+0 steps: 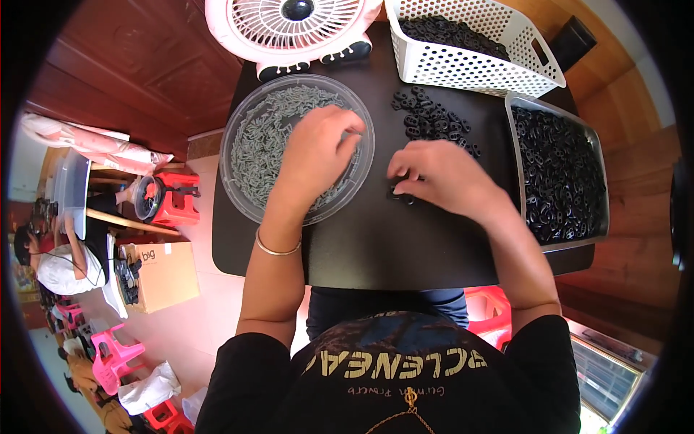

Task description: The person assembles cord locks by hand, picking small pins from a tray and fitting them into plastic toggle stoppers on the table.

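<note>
My left hand (pixel 323 150) is over a round clear tub (pixel 225 173) full of small grey-green pins (pixel 254 155). Its thumb and fingers are curled together, and whatever they hold is hidden. To the right, my right hand (pixel 447 176) pinches a small black plastic piece (pixel 405 197) just above the dark table (pixel 354 253). Only part of that piece shows beneath the fingers. Beyond this hand lies a loose heap of small black pieces with holes (pixel 434 118). A metal tray (pixel 606 206) at the right is filled with similar black pieces (pixel 560 173).
At the back, a white perforated basket (pixel 470 78) holds more black pieces. A pink and white fan (pixel 289 32) stands behind the tub, and a dark cylinder (pixel 573 42) beside the basket. Off to the left are a red stool (pixel 177 202), a cardboard box (pixel 170 278) and another person (pixel 69 267).
</note>
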### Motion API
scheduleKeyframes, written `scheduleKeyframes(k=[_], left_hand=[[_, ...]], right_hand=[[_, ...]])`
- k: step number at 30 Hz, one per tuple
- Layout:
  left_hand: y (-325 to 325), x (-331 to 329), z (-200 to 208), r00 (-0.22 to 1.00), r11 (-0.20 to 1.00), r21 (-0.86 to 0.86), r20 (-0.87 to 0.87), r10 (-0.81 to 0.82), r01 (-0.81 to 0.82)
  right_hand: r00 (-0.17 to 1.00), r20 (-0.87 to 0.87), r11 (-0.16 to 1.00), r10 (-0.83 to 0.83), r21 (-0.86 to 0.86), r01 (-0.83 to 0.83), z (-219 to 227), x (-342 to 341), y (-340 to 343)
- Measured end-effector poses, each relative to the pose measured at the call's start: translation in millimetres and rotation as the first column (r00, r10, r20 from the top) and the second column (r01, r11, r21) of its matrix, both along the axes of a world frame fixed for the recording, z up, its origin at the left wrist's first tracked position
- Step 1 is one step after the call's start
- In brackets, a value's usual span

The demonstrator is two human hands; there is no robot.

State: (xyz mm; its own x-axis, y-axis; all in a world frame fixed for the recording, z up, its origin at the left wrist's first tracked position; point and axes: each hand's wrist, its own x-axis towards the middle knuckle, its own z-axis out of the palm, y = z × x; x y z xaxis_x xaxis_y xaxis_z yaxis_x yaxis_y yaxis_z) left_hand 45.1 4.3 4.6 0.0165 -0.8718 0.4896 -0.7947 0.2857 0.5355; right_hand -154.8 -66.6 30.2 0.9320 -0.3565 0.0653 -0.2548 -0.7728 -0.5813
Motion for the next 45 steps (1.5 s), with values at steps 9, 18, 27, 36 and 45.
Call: scheduleKeyframes(k=[9,18,27,36,45], left_hand=[[7.9,17.7,0.0,0.989,0.960,0.246,0.094,0.112,-0.132],[7.5,24.0,-1.3,0.990,0.967,0.237,0.126,0.062,-0.091],[3.7,8.6,-0.8,0.983,0.966,0.259,0.178,-0.051,0.003],[4.8,-4.0,-4.1,0.969,0.968,0.223,0.239,0.057,-0.112],[6.7,-2.4,-1.4,0.964,0.957,0.238,0.241,0.108,-0.167]], right_hand=[[0.993,-0.030,0.992,-0.116,0.043,0.118,-23.0,-0.2,8.4],[0.904,0.358,0.972,-0.234,0.095,0.214,-21.2,-4.8,2.9],[0.861,0.394,0.947,-0.322,0.126,0.297,-22.8,-4.9,1.9],[0.789,0.436,0.897,-0.434,0.295,0.330,-32.5,-4.0,-0.9],[0.772,0.378,0.805,-0.511,0.525,0.276,-32.7,-3.4,-0.7]])
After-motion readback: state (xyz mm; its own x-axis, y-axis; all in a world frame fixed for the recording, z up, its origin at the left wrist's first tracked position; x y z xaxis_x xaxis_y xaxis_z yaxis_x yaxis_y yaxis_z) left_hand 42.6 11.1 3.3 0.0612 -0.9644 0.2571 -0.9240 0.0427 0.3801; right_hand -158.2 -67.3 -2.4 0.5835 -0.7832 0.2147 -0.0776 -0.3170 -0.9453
